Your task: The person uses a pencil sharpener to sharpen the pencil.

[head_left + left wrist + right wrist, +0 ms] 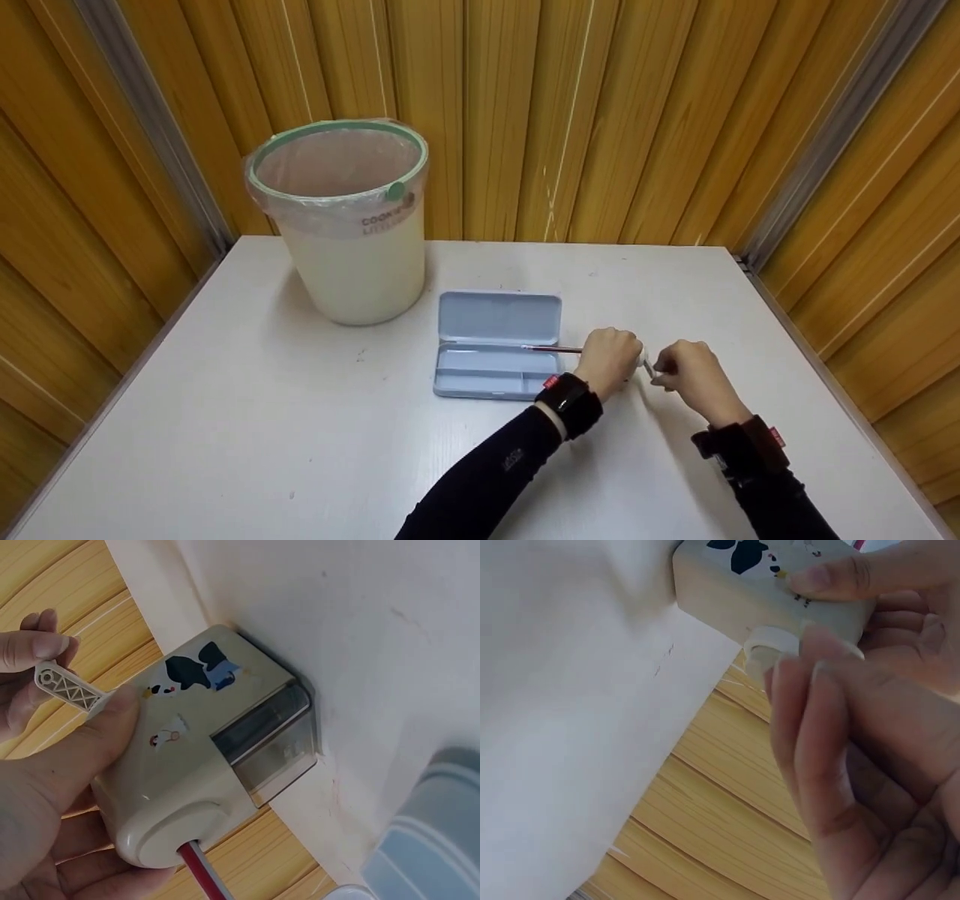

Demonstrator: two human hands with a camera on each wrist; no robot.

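My left hand (611,356) grips a cream crank pencil sharpener (180,757), with its thumb on the top near the crank. Cartoon prints decorate the body, and a clear shavings drawer (274,750) sits in one side. A red-and-silver pencil (202,870) sticks out of the sharpening hole, pointing left over the pencil case in the head view. On the opposite side, my right hand (697,375) pinches the end of the crank handle (69,686) between thumb and fingers. In the right wrist view those fingers hide the knob.
An open light-blue pencil case (472,356) with divided compartments lies on the white table (300,435), left of the hands. Behind it to the left stands a cream bin (352,270) with a green rim and a plastic liner. Wood-patterned panels (495,120) enclose the back and sides.
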